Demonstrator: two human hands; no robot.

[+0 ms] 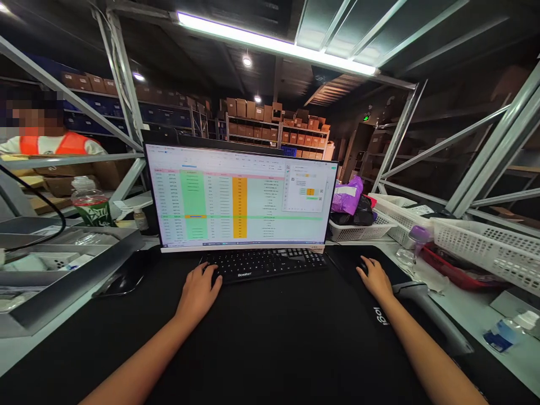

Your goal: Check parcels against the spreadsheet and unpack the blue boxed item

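- The left hand lies left of centre in the lower frame, fingers loosely curled and resting on the left end of the keyboard, gripping nothing
- The right hand, right of centre, is cupped over a dark mouse, fingers draped close together over its front; most of it is hidden under the palm
- The keyboard sits mid-frame on the black desk mat, just below the monitor
- Its long axis runs left to right, parallel to the screen's lower edge
- The mouse seems to point up the frame toward the screen, though this is hard to tell
- Likely best handling: forearms resting on the mat, small finger movements, and the right wrist clear of the grey scanner just beside it
- A co-worker in an orange vest sits at upper left
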